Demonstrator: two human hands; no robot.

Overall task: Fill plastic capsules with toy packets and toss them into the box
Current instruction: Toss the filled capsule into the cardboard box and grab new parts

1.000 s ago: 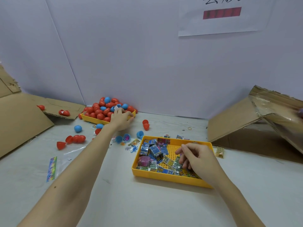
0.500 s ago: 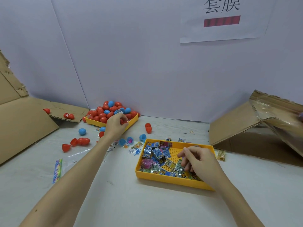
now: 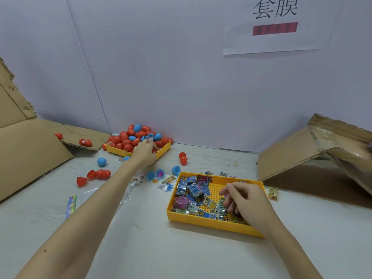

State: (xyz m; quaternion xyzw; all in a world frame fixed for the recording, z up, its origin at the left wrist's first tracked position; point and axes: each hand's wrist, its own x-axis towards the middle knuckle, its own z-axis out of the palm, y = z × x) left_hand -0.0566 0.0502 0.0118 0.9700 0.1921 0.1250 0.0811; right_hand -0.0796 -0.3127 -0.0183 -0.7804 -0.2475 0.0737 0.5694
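My right hand (image 3: 244, 200) is inside the near yellow tray (image 3: 211, 222), fingers curled down into the toy packets (image 3: 193, 193) at its right end; whether they have closed on a packet I cannot tell, as the fingertips are hidden. My left hand (image 3: 144, 153) is stretched to the far yellow tray (image 3: 164, 149), fingers bent over the heaped red and blue capsules (image 3: 128, 138); a grip on any one capsule is not visible.

The packets lie directly under the right hand, the capsules under the left, so each hand is nearer its own supply. The two trays stand well apart on the bench (image 3: 181, 258). The cardboard box (image 3: 291, 158) lies on its side to the right, nearer the right hand.

Loose capsule halves (image 3: 182, 158) lie between the trays.

Writing: a wall sheet (image 3: 275, 23) reads "套膜" above a red bar. Packet print is too small to read.
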